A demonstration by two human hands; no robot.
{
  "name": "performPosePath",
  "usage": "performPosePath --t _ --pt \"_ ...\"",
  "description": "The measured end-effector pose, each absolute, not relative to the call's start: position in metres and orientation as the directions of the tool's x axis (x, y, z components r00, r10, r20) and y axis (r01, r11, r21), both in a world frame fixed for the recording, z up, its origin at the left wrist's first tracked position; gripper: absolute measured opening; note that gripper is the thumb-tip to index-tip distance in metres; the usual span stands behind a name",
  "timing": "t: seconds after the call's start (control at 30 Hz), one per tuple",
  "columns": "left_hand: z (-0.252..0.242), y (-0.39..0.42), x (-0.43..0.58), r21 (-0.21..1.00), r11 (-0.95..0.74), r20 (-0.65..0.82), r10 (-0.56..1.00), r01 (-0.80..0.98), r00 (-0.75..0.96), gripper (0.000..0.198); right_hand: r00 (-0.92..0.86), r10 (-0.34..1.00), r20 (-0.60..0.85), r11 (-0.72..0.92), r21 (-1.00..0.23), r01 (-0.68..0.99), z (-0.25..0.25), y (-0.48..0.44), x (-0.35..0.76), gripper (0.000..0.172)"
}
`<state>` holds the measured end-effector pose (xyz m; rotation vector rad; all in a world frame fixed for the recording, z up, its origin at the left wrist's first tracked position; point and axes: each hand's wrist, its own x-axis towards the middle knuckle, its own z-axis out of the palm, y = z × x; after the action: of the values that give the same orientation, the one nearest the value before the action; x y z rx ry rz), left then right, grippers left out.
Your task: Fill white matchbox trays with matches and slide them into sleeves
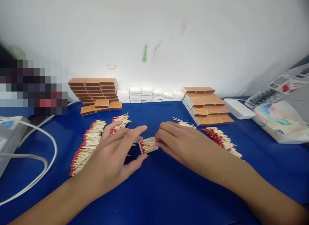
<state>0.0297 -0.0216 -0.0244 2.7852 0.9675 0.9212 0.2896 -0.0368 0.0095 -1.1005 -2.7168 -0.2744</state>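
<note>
Nudging the tray (150,151) could spill its matches (148,144) toward the worktop's near edge (154,199) — left hand (118,146) spread apart beside it, right hand (182,140) at its end, grip hidden.

Pale wall (205,41), green smear (145,53) near middle; blue tabletop (164,192) against wall; soft light.

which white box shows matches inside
The white box between the left hand and the right hand: matches lie inside it, whereas the white boxes stacked along the wall show none.
</note>
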Motion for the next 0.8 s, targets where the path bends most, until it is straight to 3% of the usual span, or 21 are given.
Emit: performPosePath --t 0.2,0.3,0.5,0.8 --pt "-0.024 -0.024 0.03 0.235 -0.808 0.529 0.572 0.54 0.626 0.061 -0.757 0.612 0.228 0.744 0.158 0.649 0.001 -0.038 0.285 0.012" --pt "-0.024 -0.024 0.03 0.224 -0.813 0.531 0.565 0.538 0.632 0.06 -0.753 0.616 0.233 0.763 0.064 0.643 0.005 -0.038 0.286 0.011" --pt "-0.025 -0.023 0.028 0.224 -0.809 0.533 0.568 0.543 0.627 0.06 -0.624 0.762 0.171 0.647 -0.176 0.742 0.014 -0.029 0.3 0.01" --pt "-0.026 -0.022 0.027 0.221 -0.813 0.524 0.565 0.539 0.638 0.059 -0.605 0.792 0.087 0.603 -0.268 0.751 0.008 -0.028 0.295 0.01"
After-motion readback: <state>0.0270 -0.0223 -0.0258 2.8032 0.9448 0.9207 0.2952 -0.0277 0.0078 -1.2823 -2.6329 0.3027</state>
